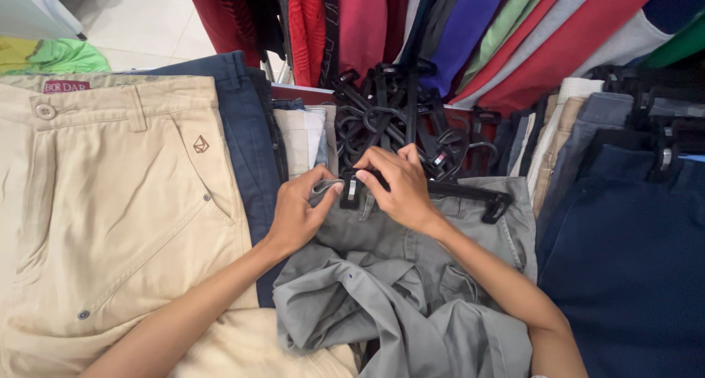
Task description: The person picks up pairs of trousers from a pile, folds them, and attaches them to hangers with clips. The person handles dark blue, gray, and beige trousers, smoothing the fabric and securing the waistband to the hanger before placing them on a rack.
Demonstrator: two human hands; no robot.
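Note:
Grey trousers (411, 290) lie crumpled in the middle, their waistband up against a black clip hanger (470, 194). My left hand (297, 213) pinches the left end of the grey waistband beside the hanger's left clip (349, 191). My right hand (396, 187) presses on that clip and the hanger bar from above. The hanger's right clip (496, 206) grips the waistband's right end.
Beige trousers (110, 202) lie flat at left, with navy trousers (246, 143) beside them. A pile of black hangers (396, 113) sits behind my hands. Navy trousers (624, 260) and folded pairs lie at right. Coloured garments (470, 33) hang along the top.

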